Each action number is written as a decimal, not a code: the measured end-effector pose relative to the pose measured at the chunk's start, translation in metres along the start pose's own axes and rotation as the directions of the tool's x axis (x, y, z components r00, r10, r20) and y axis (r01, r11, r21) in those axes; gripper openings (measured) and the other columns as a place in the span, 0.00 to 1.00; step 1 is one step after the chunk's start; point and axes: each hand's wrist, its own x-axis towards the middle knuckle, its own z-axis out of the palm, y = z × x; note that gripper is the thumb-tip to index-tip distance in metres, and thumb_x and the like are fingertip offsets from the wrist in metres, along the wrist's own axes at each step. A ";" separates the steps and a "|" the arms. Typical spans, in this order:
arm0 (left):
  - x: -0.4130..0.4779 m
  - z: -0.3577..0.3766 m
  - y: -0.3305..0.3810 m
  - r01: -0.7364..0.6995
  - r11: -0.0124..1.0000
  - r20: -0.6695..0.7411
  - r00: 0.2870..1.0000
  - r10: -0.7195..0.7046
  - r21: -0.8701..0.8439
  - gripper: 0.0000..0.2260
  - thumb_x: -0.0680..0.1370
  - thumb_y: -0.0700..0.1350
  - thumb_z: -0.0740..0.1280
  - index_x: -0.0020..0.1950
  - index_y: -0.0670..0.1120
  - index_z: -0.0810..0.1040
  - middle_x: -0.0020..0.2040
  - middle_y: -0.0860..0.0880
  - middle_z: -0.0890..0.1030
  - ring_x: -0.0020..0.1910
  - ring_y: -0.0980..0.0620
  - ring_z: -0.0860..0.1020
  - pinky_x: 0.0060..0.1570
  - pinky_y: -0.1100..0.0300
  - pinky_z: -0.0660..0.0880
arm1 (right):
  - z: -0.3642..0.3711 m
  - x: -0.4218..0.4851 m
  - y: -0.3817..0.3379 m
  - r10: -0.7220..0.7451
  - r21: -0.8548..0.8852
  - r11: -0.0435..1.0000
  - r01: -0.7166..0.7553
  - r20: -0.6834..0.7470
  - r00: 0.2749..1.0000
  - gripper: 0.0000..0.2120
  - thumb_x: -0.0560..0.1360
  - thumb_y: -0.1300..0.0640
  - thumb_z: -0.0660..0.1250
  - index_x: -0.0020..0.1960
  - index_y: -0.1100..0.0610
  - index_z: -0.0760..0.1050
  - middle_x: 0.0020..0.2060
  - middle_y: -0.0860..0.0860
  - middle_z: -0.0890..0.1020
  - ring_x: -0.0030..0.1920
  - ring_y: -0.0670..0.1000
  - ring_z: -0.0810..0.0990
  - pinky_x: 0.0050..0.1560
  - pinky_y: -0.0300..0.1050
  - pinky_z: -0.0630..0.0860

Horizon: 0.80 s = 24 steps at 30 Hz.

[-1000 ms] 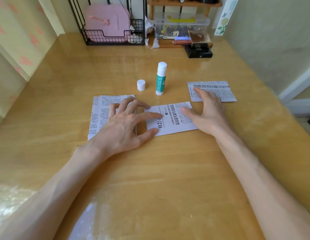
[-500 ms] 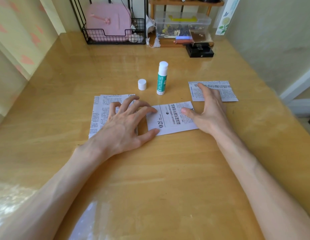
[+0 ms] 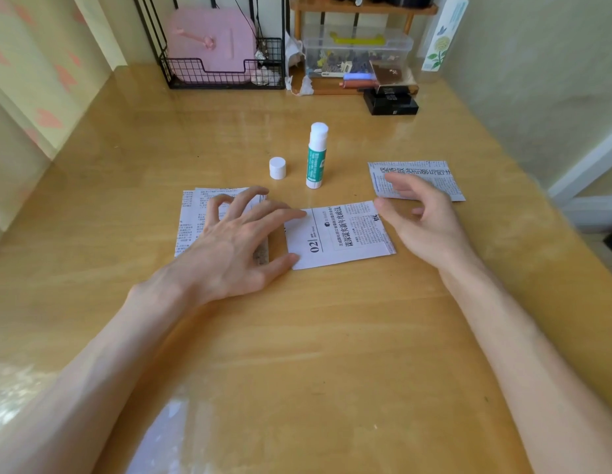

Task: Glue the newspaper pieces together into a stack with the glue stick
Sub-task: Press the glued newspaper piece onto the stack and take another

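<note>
At mid-frame our left hand [image 3: 229, 248] lies spread, forefinger and thumb steadying the middle newspaper piece [image 3: 342, 234], probably for gluing; our right hand [image 3: 424, 220] hovers loosely curled, empty, below the uncapped glue stick [image 3: 316, 155]

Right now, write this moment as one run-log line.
left hand: touching middle newspaper piece | right hand: empty, at its right edge | glue stick: upright, uncapped | cap: beside stick
</note>
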 end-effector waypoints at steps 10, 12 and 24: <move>0.006 0.010 0.012 0.037 0.999 -0.163 0.986 -0.034 0.016 0.26 0.80 0.67 0.61 0.73 0.56 0.76 0.69 0.59 0.76 0.74 0.54 0.68 0.69 0.44 0.62 | 0.045 -0.008 -0.018 -0.054 -0.459 0.885 0.078 0.065 0.996 0.58 0.64 0.21 0.69 0.84 0.47 0.54 0.78 0.50 0.60 0.80 0.52 0.55 0.75 0.53 0.55; 0.006 0.013 0.012 0.062 0.998 -0.145 0.988 -0.058 0.024 0.27 0.78 0.68 0.61 0.73 0.56 0.76 0.68 0.59 0.77 0.74 0.54 0.68 0.68 0.45 0.61 | 0.041 -0.005 -0.017 -0.023 -0.449 0.892 0.059 0.084 0.996 0.58 0.65 0.23 0.71 0.85 0.48 0.53 0.78 0.50 0.60 0.80 0.52 0.56 0.76 0.52 0.54; 0.003 0.013 0.011 0.026 0.999 -0.126 0.992 -0.023 0.027 0.23 0.80 0.67 0.59 0.69 0.59 0.80 0.68 0.59 0.76 0.74 0.50 0.68 0.67 0.41 0.63 | 0.017 -0.002 -0.012 0.008 -0.244 0.970 0.018 0.106 0.994 0.42 0.79 0.51 0.76 0.85 0.48 0.57 0.78 0.48 0.60 0.78 0.48 0.64 0.78 0.46 0.61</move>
